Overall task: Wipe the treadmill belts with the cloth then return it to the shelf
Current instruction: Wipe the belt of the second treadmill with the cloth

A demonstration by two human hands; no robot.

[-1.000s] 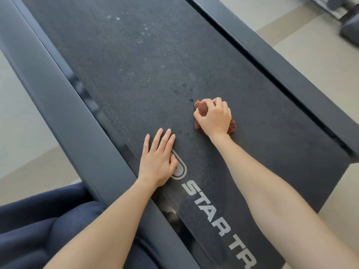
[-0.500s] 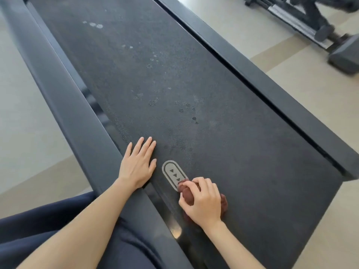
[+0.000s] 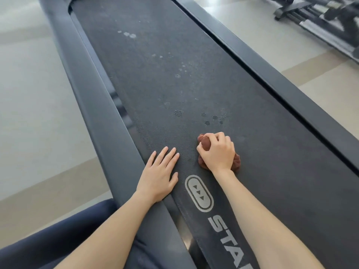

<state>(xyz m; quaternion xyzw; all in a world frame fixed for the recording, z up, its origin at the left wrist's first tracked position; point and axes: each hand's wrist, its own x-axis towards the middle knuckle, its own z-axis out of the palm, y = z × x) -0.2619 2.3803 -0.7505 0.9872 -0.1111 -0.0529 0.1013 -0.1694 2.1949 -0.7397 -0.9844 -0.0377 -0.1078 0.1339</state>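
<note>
The treadmill belt [image 3: 213, 84] is the biggest risk, I think. It is made to roll, and the left hand [image 3: 159, 171] lies flat on it with straight fingers and holds nothing; it seems to carry some weight. If the belt slides under this palm, the person may lose support and fall forward. The side rail [image 3: 93, 105] runs just outside the left hand, and the heel of the hand sits at the narrow gap between rail and belt, so a moving belt could pinch skin there.

The right hand [image 3: 217, 152] has its fingers curled around the cloth [image 3: 205, 143] and presses it down on the belt, just beside the left hand. Because the cloth is bunched into a small lump, each stroke probably cleans only a thin strip, and parts between strokes can be missed. The dried spots [image 3: 178, 113] lie just beyond the fingers of the right hand, with paler ones farther away; light rubbing may leave them.

The cloth is reddish brown, soft and crumpled. Most of it is hidden under the palm. One fold shows between thumb and forefinger, and another shows behind the wrist side.
</note>
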